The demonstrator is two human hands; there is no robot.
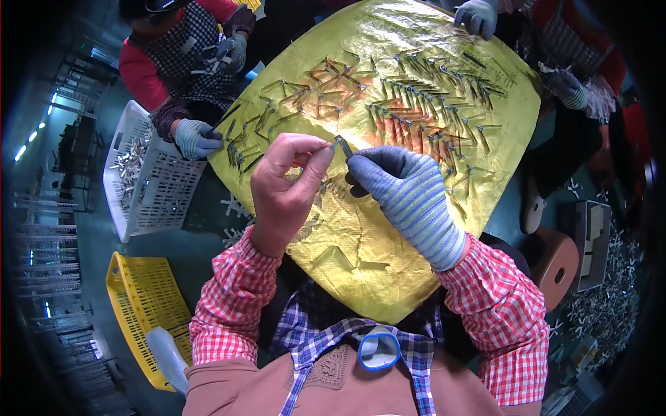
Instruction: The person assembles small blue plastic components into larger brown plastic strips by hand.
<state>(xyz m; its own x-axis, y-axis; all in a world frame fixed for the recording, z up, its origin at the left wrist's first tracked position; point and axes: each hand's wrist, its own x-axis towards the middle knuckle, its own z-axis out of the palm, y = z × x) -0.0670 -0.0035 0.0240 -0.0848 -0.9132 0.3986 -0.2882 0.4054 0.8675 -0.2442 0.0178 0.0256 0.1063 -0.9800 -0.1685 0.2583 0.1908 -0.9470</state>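
Observation:
My bare left hand [286, 184] and my right hand [409, 197], in a blue striped glove, meet above a yellow woven sheet [361, 236]. Between their fingertips they pinch one small dark metal piece [343, 147]. Further out on the sheet lie several similar thin metal pieces [416, 104] in loose rows, some with orange parts. A couple of flat pieces [347, 260] rest on the sheet just below my hands.
A person in red sleeves and grey gloves [196, 137] works at the upper left; another person's gloved hands [479, 17] are at the upper right. A white crate [142, 180] holding metal parts and a yellow crate [142, 305] stand on the floor at left. A brown stool [555, 263] is at right.

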